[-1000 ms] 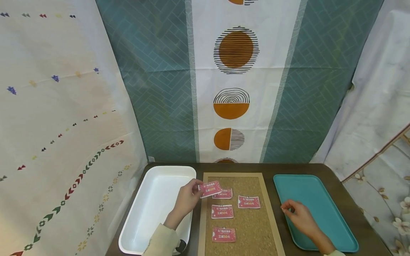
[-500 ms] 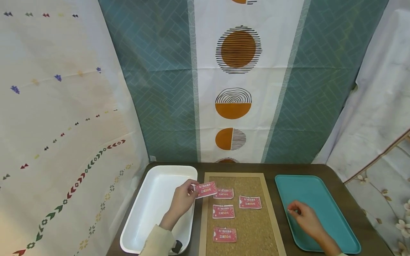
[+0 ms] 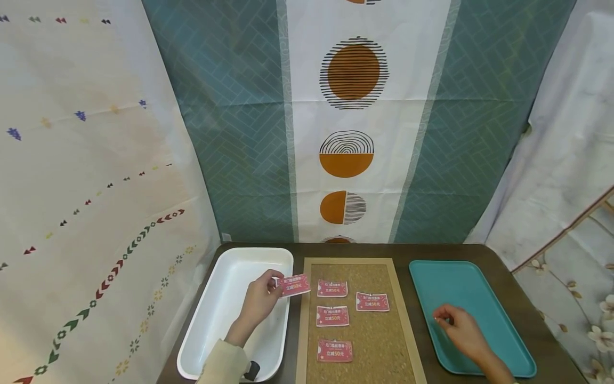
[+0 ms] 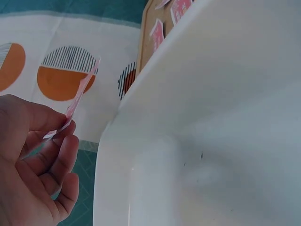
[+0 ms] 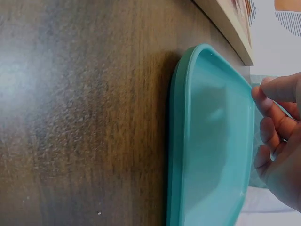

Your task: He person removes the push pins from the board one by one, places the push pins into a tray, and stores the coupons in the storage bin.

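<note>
at left, the left hand (image 3: 258, 300) pinches a red coupon (image 3: 296, 285) by one edge, grip fully closed, above the right rim of the white tray (image 3: 225, 304); the step appears to be coupon transfer, likely calling next for a controlled release. at centre, four coupons (image 3: 332, 317) lie on the cork board (image 3: 379, 341). at right, the right hand (image 3: 462, 329) is above the teal tray (image 3: 494, 320), grip closed, seemingly on a small pale item (image 3: 436, 319); patterned cloth (image 3: 254, 117) hangs beyond the dark surface (image 3: 402, 255).
</note>
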The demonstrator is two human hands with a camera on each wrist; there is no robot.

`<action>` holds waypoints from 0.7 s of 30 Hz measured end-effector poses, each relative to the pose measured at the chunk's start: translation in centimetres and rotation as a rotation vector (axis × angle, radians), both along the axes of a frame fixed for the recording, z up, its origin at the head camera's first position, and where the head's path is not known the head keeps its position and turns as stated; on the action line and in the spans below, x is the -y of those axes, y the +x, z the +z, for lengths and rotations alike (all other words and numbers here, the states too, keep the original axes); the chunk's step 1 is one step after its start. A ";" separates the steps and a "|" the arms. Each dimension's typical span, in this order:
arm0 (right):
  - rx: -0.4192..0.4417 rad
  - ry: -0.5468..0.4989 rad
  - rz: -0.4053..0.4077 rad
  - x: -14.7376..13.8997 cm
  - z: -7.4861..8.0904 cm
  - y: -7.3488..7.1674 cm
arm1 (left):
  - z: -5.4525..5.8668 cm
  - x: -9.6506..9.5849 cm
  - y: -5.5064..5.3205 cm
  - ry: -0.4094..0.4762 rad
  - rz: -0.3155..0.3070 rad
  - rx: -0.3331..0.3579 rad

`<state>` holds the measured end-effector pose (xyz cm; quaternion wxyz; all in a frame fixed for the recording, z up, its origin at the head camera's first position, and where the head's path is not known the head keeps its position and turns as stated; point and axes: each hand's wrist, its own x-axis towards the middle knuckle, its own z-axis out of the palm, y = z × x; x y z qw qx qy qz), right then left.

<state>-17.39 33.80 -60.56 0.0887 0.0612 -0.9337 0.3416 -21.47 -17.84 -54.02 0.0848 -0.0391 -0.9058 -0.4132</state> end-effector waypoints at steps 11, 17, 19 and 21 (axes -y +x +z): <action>0.025 0.016 -0.002 -0.2 -0.1 0.0 | -0.6 2.2 0.7 -0.054 0.048 0.039; 0.034 0.014 -0.012 -0.2 0.1 -0.1 | -1.0 3.4 0.8 -0.089 0.069 0.067; 0.040 0.015 -0.013 -0.3 0.0 -0.1 | -1.1 3.7 0.9 -0.102 0.071 0.078; 0.047 0.012 -0.015 -0.4 -0.1 -0.1 | -1.1 4.0 1.0 -0.110 0.074 0.090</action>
